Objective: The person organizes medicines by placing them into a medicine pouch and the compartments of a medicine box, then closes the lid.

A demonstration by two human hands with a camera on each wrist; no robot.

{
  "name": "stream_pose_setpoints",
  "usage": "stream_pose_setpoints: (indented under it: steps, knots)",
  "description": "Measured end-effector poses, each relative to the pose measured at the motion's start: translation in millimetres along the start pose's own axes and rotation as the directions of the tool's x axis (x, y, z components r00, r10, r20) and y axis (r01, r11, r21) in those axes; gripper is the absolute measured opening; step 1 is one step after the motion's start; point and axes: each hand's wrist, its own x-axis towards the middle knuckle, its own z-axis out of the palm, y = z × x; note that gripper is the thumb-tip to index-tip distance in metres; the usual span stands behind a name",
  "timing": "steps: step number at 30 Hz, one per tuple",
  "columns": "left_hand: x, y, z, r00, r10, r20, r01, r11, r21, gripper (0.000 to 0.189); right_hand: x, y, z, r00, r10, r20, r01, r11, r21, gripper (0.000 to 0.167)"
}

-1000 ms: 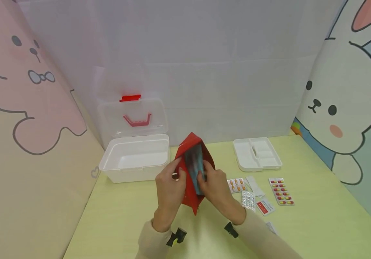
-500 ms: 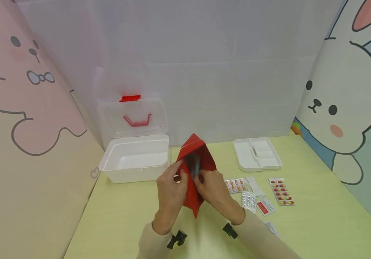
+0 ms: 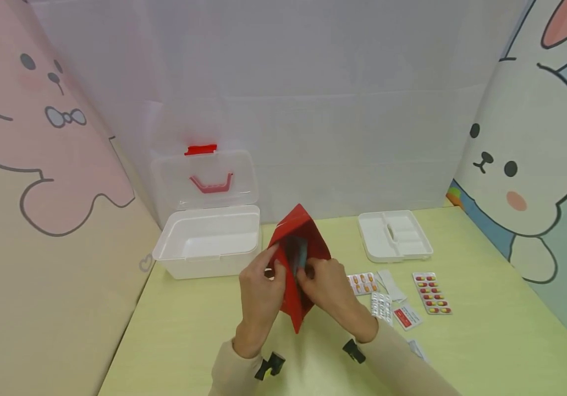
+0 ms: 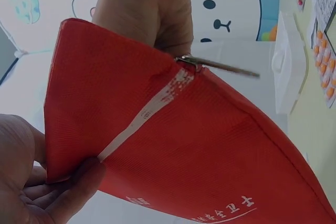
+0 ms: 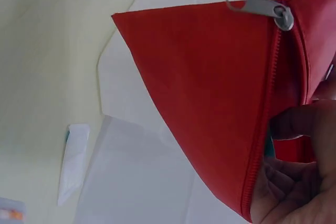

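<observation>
A red zippered pouch [image 3: 290, 305] with white lettering stands gaping in the middle of the head view. My left hand [image 3: 260, 286] grips its left side, thumb and fingers pinching the cloth near the mouth. Inside the opening shows a light-blue packet [image 3: 302, 252]. My right hand [image 3: 330, 283] reaches in from the right side and pinches this packet; the packet's lower part is hidden in the pouch. In the right wrist view, the metal zip pull [image 5: 260, 7] hangs at the top of the open zip, and only a sliver of blue-green appears beside the fingers.
Behind to the left stands a white box [image 3: 204, 269] with its clear lid raised. A white divided tray [image 3: 374, 254] lies at the back right. Right of the pouch are an orange-pill blister pack [image 3: 363, 284], a red-and-yellow capsule blister pack [image 3: 431, 294] and several small packets.
The blue packet, earlier reaching up to the pouch's mouth, sits deeper inside. My right hand has moved in slightly with it. My left hand keeps its grip on the pouch.
</observation>
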Motion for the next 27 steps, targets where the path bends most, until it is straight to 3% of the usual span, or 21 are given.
stream_pose_setpoints:
  steps: [6, 13, 19, 23, 27]
  knots:
    - [1.0, -2.3, -2.4, 1.000, 0.003, 0.000, -0.003, 1.000, 0.002, 0.029, 0.9, 1, -14, 0.999, -0.009, -0.050, 0.008, 1.000, -0.021, 0.012]
    - [3.0, -5.1, -8.2, 1.000, -0.029, 0.000, 0.029, 0.999, 0.020, 0.029, 7.3, 11, -31, 0.991, 0.000, -0.135, 0.002, 1.000, 0.009, 0.014]
    - [3.8, -9.2, -13.3, 0.999, -0.048, -0.002, 0.048, 0.999, 0.022, 0.030, 15.1, 27, -41, 0.981, -0.044, -0.187, 0.043, 0.999, -0.013, 0.014]
    - [4.0, -12.3, -17.6, 0.998, -0.054, -0.012, 0.055, 0.998, 0.030, 0.031, 21.7, 36, -47, 0.980, -0.074, -0.187, 0.069, 0.997, -0.034, 0.013]
    - [4.5, -15.2, -23.9, 0.998, -0.061, -0.019, 0.062, 0.997, 0.039, 0.030, 28.8, 44, -49, 0.988, -0.082, -0.130, 0.071, 0.994, -0.085, 0.017]
